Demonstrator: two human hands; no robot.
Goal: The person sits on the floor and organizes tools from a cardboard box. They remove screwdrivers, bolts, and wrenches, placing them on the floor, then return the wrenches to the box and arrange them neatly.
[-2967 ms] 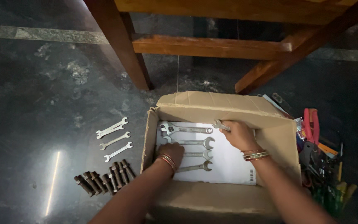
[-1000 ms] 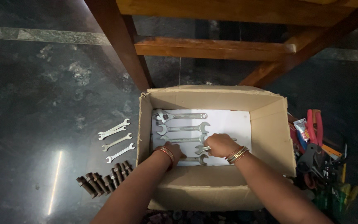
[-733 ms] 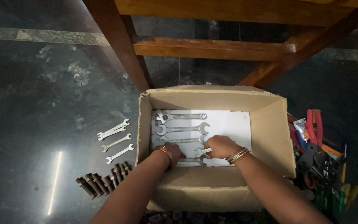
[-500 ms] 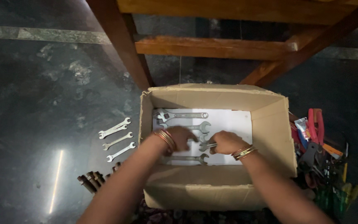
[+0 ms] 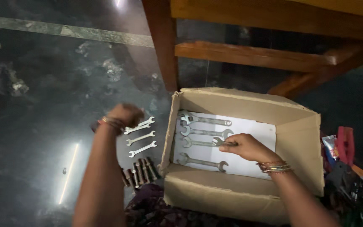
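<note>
On a dark polished stone floor (image 5: 34, 105), under the legs and rails of a wooden table (image 5: 248, 54), sits an open cardboard box (image 5: 299, 138) with a white sheet (image 5: 255, 130) lining its bottom. Past the box's right wall lies a jumble of hand tools (image 5: 349, 176), among them red-handled pliers, too dim to sort out further. Inside the box, large wrenches lie in a column on the white sheet: a top wrench (image 5: 204, 120), a second wrench (image 5: 204, 131) just below it, a third wrench (image 5: 200, 143) in the middle, and a bottom wrench (image 5: 202, 162) apart from the rest near the front flap. The right hand (image 5: 248, 147), bangles at its wrist, reaches into the box with its fingers curled down over the right end of the third wrench, its fingertips closed on the wrench's open jaw end. The left hand (image 5: 124, 115) is outside the box over the floor, blurred, fingers bent loosely inward; whether it has hold of anything cannot be told. It hovers just above three small wrenches (image 5: 140, 136) laid in a row on the floor beside the box's left wall, nearest the topmost one. Below those, close to the box's front corner, a row of dark bolts (image 5: 139, 172) lies side by side.
</note>
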